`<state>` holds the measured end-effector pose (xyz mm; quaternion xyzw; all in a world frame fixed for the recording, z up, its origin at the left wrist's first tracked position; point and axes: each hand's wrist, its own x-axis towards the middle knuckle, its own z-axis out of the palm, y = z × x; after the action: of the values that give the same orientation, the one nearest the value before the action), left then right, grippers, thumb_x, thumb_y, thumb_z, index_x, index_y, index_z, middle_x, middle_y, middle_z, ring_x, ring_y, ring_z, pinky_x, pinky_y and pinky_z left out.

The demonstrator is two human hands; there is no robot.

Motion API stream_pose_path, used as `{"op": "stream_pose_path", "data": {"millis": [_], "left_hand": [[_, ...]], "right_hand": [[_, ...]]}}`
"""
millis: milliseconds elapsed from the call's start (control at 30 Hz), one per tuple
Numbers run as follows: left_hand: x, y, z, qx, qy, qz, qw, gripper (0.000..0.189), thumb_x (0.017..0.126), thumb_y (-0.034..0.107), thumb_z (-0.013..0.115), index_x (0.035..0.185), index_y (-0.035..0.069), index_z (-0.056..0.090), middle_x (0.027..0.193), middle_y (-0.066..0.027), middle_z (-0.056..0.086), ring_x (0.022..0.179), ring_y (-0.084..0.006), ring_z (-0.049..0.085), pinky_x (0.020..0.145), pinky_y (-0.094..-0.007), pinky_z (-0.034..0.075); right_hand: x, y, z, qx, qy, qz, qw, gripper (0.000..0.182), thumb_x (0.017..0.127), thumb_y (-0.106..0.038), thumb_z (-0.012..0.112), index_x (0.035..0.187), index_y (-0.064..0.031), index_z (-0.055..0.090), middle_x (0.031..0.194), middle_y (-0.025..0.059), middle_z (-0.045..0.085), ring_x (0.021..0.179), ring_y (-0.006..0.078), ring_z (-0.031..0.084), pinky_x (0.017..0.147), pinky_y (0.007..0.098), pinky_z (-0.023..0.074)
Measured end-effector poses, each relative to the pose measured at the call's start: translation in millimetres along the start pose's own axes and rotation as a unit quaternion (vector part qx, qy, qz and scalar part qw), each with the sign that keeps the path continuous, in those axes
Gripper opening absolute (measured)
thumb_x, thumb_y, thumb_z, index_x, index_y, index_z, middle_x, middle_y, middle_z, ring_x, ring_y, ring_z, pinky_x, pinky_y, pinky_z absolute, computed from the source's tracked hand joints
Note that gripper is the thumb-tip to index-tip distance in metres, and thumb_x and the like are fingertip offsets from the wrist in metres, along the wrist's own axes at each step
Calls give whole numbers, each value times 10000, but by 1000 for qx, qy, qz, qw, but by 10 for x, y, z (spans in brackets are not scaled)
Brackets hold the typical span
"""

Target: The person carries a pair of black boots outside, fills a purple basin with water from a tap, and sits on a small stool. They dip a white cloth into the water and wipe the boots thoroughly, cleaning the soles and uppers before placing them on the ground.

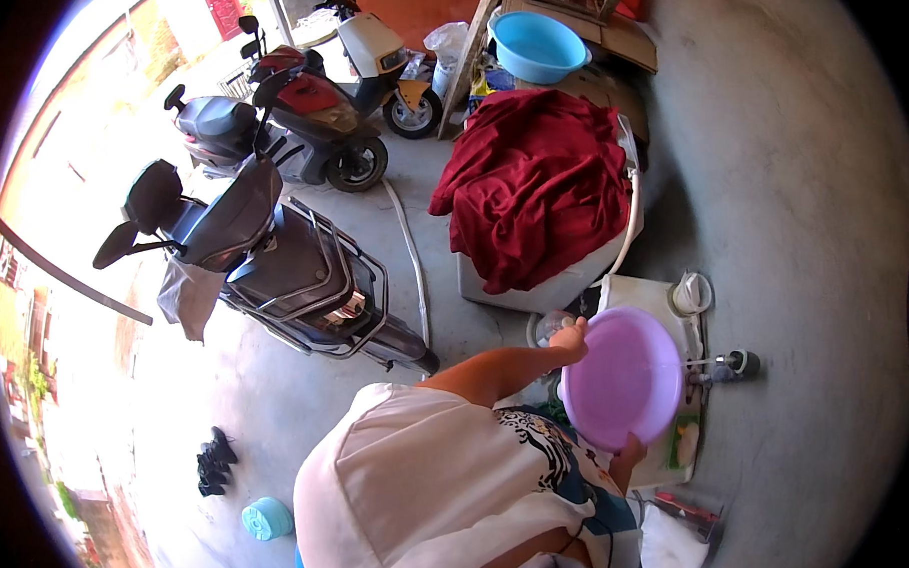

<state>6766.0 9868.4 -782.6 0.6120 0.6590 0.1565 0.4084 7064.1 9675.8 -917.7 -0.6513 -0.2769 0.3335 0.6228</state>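
Note:
A round purple plastic basin (620, 380) is tilted under a tap (722, 361) on the wall. From the tap a thin stream of water runs into it. My left hand (570, 341) grips the basin's rim on its upper left side. At the lower rim, my right hand (629, 451) holds on too, its fingers partly hidden. Just behind my left hand is a clear, rounded plastic thing (550, 326), partly covered. Beneath the basin stands a white sink or washstand (634, 290), mostly hidden by it.
Dark red cloth (537, 189) covers a grey-white appliance beside the sink. A blue basin (539, 46) sits on cardboard beyond. An electric scooter (297, 271) and other scooters stand at left. A pale hose (407, 245) crosses the floor. Black shoes (214, 462) lie near a turquoise tub (266, 518).

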Motion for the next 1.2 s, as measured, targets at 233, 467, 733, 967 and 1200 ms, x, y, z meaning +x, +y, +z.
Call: {"op": "stream_pose_path", "data": {"millis": [233, 467, 733, 967, 1200], "left_hand": [[-31, -35, -12, 1, 7, -6, 1000, 381, 795, 157, 499, 1155, 75, 408, 996, -203, 614, 940, -376, 608, 794, -464, 480], [69, -158, -31, 25, -11, -18, 999, 456, 770, 186, 508, 1197, 95, 376, 1046, -217, 603, 983, -383, 589, 823, -471, 468], [88, -106, 18, 39, -12, -12, 999, 538, 736, 184, 536, 1233, 105, 348, 1046, -214, 606, 985, -387, 588, 833, -466, 470], [149, -249, 26, 48, -3, -9, 999, 530, 718, 183, 541, 1209, 108, 355, 1023, -239, 607, 959, -406, 591, 821, -476, 471], [161, -234, 82, 44, 4, -8, 999, 579, 720, 181, 533, 1260, 126, 332, 1000, -233, 616, 938, -411, 596, 816, -481, 470]], "right_hand": [[54, 207, -64, -38, -25, -44, 998, 389, 682, -91, 645, 1031, 61, 566, 950, 127, 587, 775, 238, 587, 626, 346, 489], [-68, -159, 358, 34, 66, -6, 997, 272, 663, -39, 616, 931, 1, 601, 821, 111, 613, 691, 250, 588, 580, 366, 452], [-247, -630, 472, -12, 161, 111, 981, 494, 637, -100, 635, 1071, 97, 505, 974, 188, 577, 829, 304, 587, 700, 399, 487], [-320, -741, 619, -52, 158, 108, 980, 450, 645, -122, 642, 1021, 97, 528, 943, 209, 591, 831, 321, 593, 707, 419, 485], [-205, -321, 407, -43, 114, 12, 992, 399, 658, -101, 644, 998, 84, 549, 931, 194, 610, 831, 300, 597, 716, 398, 475]]}}
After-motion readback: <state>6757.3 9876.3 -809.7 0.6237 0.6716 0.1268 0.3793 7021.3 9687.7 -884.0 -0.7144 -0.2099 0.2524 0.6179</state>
